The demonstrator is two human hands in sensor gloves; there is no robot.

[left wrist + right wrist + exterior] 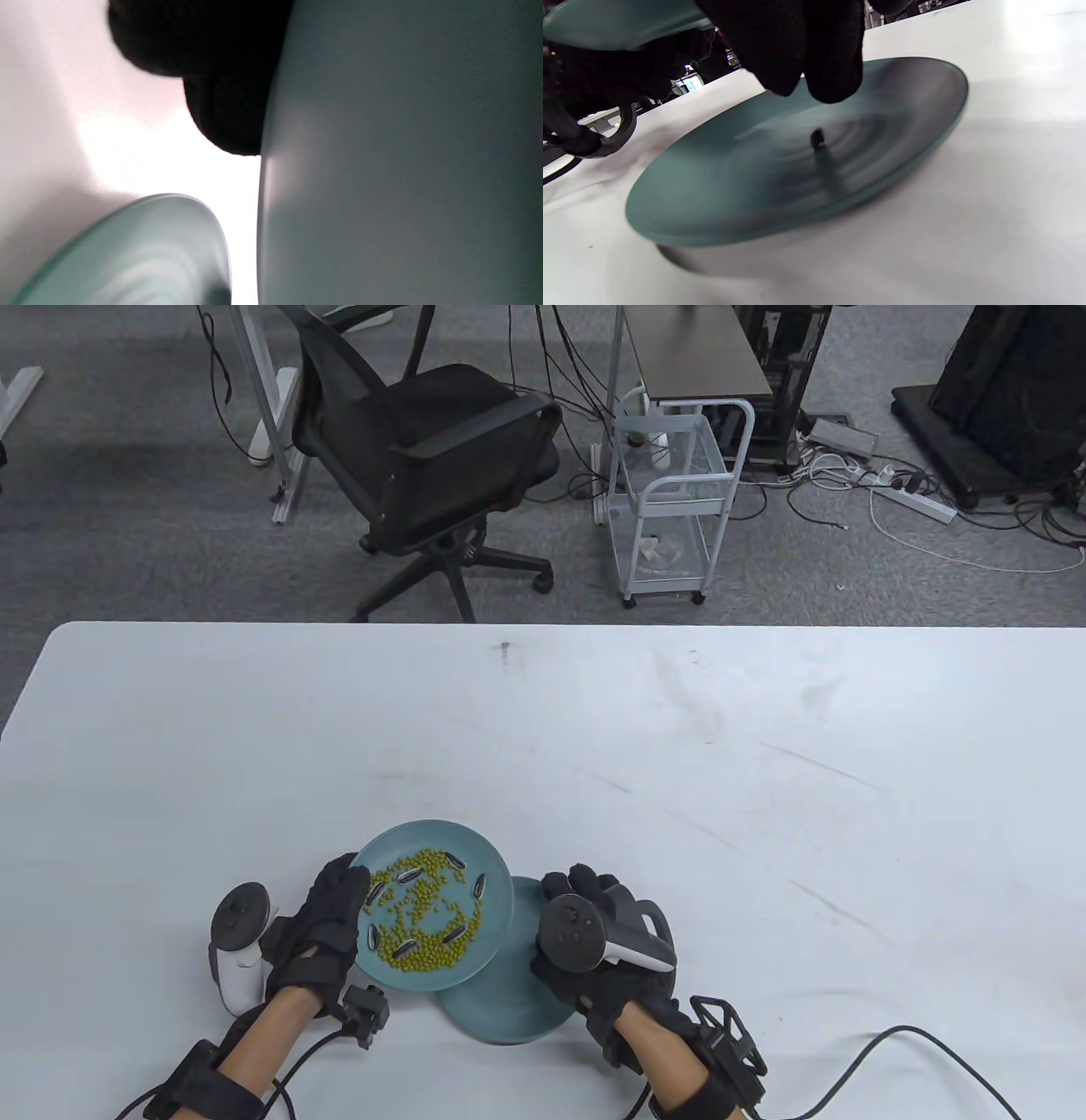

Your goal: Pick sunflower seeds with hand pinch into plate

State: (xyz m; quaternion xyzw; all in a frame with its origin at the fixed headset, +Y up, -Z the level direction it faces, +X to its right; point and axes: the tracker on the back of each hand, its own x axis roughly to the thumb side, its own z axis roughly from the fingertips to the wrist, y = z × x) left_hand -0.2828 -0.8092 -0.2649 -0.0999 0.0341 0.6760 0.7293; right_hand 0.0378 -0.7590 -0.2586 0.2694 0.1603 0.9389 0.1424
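So the left hand (327,929) has the upper plate (496,891) gripped by its left rim, thumb on top and fingers curled underneath, and it's held up off the tabletop (594,746). That plate has a pile of little green beans (420,912) with several striped sunflower seeds (456,863) scattered through them. It partly overlaps a second teal plate (509,1010), which sits flat on the table near the bottom edge, roughly in the middle.

The right hand (594,942) hovers over the lower plate's right side. In the right wrist view the fingertips (833,80) are bunched together pointing down, with one dark seed (817,137) blurred just under them above the plate's middle. Whether they're pinching anything else I can't tell.

Left wrist view is mostly the underside of the held plate, with the lower plate's rim showing below it.
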